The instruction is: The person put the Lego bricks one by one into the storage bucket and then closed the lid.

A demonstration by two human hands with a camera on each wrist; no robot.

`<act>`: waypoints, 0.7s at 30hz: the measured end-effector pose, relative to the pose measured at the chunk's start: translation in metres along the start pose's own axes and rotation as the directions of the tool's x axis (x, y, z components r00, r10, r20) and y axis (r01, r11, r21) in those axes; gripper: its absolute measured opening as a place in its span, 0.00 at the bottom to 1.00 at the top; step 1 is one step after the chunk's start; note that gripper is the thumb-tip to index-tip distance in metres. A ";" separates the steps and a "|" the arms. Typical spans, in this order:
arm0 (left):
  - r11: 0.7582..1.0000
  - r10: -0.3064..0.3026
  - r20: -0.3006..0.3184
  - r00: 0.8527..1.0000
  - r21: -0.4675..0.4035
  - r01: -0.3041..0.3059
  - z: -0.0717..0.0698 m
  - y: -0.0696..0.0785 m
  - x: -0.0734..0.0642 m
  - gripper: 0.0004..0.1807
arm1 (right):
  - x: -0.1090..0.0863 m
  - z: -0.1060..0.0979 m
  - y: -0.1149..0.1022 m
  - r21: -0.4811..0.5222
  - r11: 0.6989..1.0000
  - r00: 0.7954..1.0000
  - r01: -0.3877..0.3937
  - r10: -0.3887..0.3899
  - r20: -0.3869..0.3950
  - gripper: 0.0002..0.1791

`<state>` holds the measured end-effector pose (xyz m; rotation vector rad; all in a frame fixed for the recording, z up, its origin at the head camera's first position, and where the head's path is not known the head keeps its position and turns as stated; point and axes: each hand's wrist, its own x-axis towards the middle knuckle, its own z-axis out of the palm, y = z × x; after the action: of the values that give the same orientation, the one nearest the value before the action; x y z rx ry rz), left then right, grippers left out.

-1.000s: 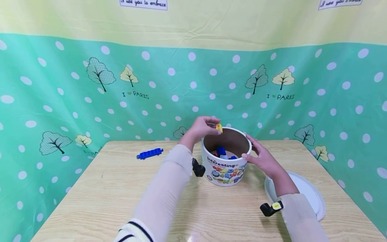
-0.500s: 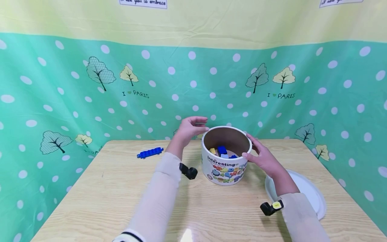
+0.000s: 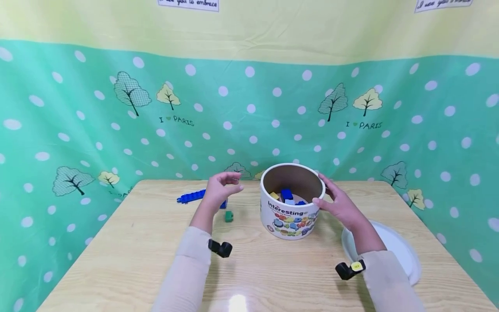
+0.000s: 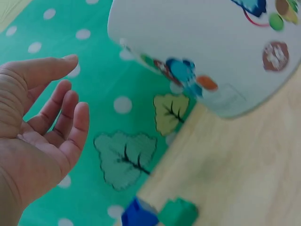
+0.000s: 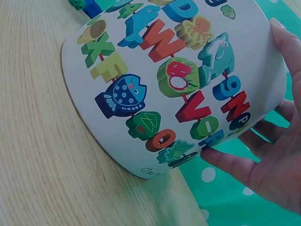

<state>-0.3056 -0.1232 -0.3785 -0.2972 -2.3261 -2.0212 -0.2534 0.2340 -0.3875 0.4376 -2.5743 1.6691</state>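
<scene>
A white round bucket [image 3: 288, 223] printed with "Interesting" and colourful letters stands on the table. Its rim and side are held by my right hand [image 3: 343, 208], thumb toward the front, fingers along the outside. Inside lie several toy bricks, among them a yellow brick [image 3: 274, 196] and a blue brick [image 3: 286, 194]. My left hand [image 3: 216, 193], nothing in it, hovers left of the bucket with fingers loosely bent and thumb apart. Near it on the table are a green brick [image 3: 228, 216] and a small blue brick [image 4: 139, 214]. The hand partly covers a long studded blue piece [image 3: 190, 197].
A round white lid [image 3: 399, 255] lies at the right of the wooden table [image 3: 280, 273], partly beneath the right forearm. A green polka-dot curtain [image 3: 249, 121] hangs close behind the table's far edge.
The left hand let the yellow brick go into the bucket, then moved left, away from the rim. Green and small blue bricks it had hidden now show. The right hand stays put.
</scene>
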 end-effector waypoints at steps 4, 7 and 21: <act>1.000 -0.022 -0.023 1.000 -0.014 0.022 -0.011 -0.019 -0.015 0.20 | 0.000 0.001 0.000 -0.024 1.000 1.000 0.000 -0.001 -0.001 0.42; 0.998 -0.058 -0.041 0.997 0.007 0.058 -0.017 -0.031 -0.022 0.20 | 0.001 0.001 -0.002 -0.028 1.000 1.000 -0.004 0.004 -0.002 0.43; 0.985 -0.160 -0.021 0.987 0.062 0.161 -0.043 -0.065 -0.039 0.26 | -0.002 0.003 0.000 -0.031 0.999 1.000 -0.010 0.010 -0.023 0.43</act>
<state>-0.2830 -0.1780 -0.4419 -0.0923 -2.4727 -2.0025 -0.2515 0.2320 -0.3890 0.4020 -2.5864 1.6250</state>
